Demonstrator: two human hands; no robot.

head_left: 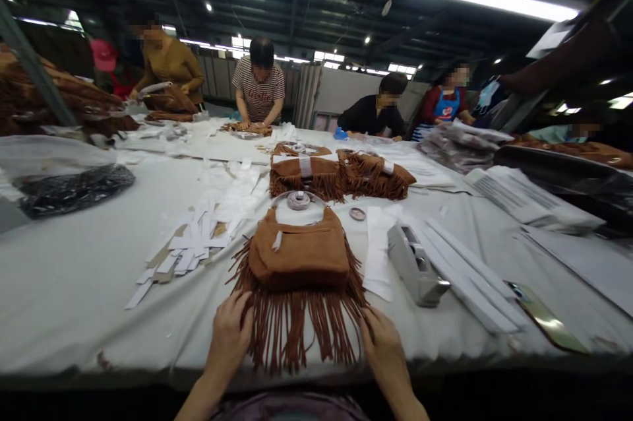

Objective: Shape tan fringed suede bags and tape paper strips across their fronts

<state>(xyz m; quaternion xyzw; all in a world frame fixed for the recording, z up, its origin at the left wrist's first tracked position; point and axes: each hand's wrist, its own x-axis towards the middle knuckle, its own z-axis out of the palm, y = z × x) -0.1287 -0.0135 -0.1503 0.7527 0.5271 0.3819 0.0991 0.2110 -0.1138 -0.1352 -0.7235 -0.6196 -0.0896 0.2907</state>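
A brown suede-like handbag (pixel 299 249) lies on the white-covered table in front of me, its zipper and a white-wrapped pull facing up. Long brown fringe (pixel 291 328) spreads from its lower edge toward me. At the fringe's left edge is my left hand (pixel 232 325), fingers loosely stretched and thumb apart. On the opposite side, my right hand (pixel 383 338) has its fingertips against the outer strands, the fingers loosely bent. I see nothing gripped in either hand. Behind the bag's top, the strap (pixel 320 199) is wrapped in pale material beside a wrapped coil (pixel 299 200).
Loose paper strips (pixel 190 243) are heaped left. A grey tape dispenser (pixel 418 266), white strips (pixel 465 276) and a phone (pixel 546 315) lie right. More fringed bags (pixel 304 173) sit behind. Several co-workers, one in a striped shirt (pixel 260 88), work across the table (pixel 74 276).
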